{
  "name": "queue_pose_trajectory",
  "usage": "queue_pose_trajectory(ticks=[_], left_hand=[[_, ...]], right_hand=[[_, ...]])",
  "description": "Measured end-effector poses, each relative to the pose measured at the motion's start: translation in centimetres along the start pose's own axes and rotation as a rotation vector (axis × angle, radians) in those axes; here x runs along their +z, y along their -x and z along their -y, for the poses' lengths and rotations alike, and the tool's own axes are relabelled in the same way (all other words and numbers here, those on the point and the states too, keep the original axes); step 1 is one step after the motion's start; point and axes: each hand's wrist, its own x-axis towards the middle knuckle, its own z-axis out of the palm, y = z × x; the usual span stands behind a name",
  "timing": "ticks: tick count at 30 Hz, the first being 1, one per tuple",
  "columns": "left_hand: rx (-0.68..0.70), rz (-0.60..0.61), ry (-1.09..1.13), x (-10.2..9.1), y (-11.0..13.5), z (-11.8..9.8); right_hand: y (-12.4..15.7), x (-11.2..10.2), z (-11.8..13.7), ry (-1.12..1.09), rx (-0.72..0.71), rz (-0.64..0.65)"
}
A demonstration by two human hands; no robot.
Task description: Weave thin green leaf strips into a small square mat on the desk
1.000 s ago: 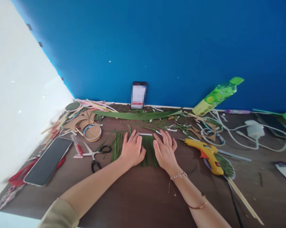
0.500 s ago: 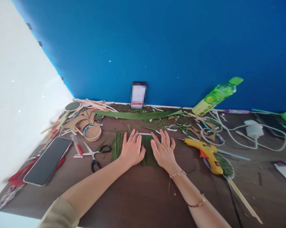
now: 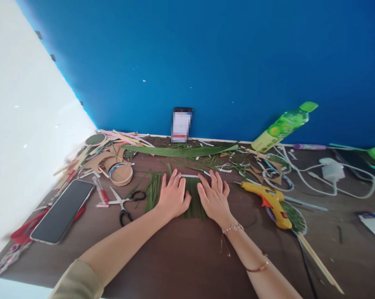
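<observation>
Green leaf strips (image 3: 193, 203) lie side by side on the dark tabletop, with a thin white strip (image 3: 190, 176) across their far edge. My left hand (image 3: 175, 195) rests on them with its fingers stretched out, fingertips at the white strip's left end. At the right end, my right hand (image 3: 214, 195) lies with fingers extended, its index fingertip touching the strip. More leaf strips (image 3: 153, 191) show just left of my left hand. Both palms hide part of the strips beneath. Beyond my fingertips a long green leaf (image 3: 181, 151) lies crosswise.
Scissors (image 3: 122, 202), a tape roll (image 3: 121, 173), a utility knife (image 3: 101, 192) and a phone (image 3: 63, 211) lie to the left. On the right are a yellow glue gun (image 3: 270, 201), a white charger (image 3: 333, 170) and a leaning bottle (image 3: 283, 126). Another phone (image 3: 181, 125) stands against the blue wall.
</observation>
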Motion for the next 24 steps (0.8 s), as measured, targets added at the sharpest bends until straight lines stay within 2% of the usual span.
queue_pose_trajectory(ticks=[16,24], left_hand=[[0.003,0.104,0.021,-0.04,-0.04,0.11],[0.015,0.148,0.017,-0.33,-0.10,0.06]], right_hand=[[-0.06,-0.05,-0.06,0.027,0.019,0.051],[-0.01,0.31,-0.34,0.043,0.012,0.033]])
